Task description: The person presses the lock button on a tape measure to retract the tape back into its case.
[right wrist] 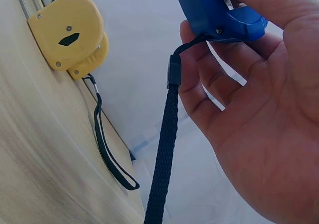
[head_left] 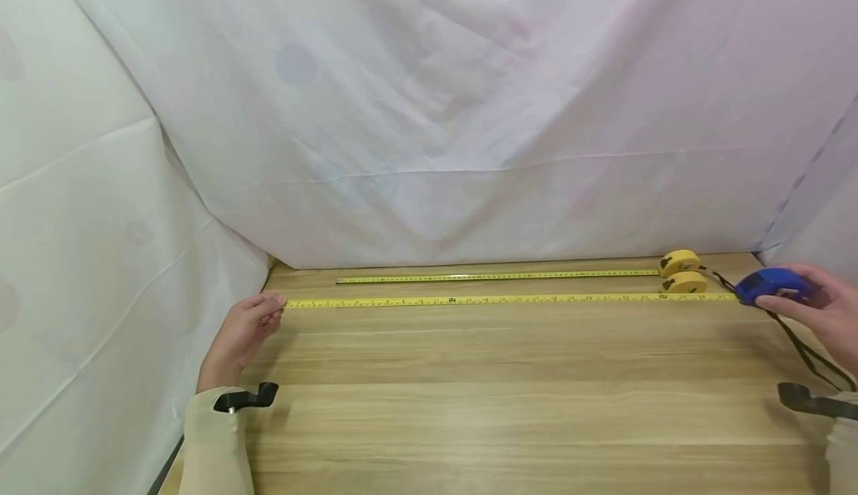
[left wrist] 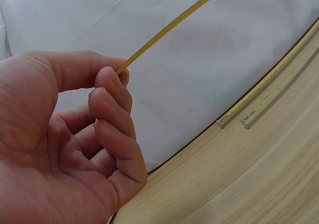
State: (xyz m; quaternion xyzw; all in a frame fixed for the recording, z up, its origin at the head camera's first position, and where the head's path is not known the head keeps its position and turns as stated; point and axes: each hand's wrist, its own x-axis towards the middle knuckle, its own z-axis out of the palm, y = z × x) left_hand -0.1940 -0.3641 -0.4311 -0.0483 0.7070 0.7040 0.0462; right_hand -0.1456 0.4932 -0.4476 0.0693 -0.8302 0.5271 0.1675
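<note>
My left hand (head_left: 244, 335) pinches the free end of a yellow tape blade (head_left: 503, 300) between thumb and forefinger, its other fingers curled. Stretched across the head view, the blade runs to a blue tape measure (head_left: 771, 285) at the right. My right hand (head_left: 827, 309) grips that blue case, thumb on the near side and fingers behind. From the case hangs a black wrist strap (right wrist: 162, 149). Behind the blade, two yellow tape measures (head_left: 680, 260) (right wrist: 70, 30) stand side by side. In the left wrist view, two extended blades (left wrist: 249, 97) lie along the table's back, their ends close together.
Beneath everything is a wood-grain table (head_left: 469, 406). White cloth (head_left: 436, 108) hangs along its back and left side. A thin black strap loop (right wrist: 99, 129) trails from one yellow tape measure. Black brackets (head_left: 246, 397) sit on both sleeves.
</note>
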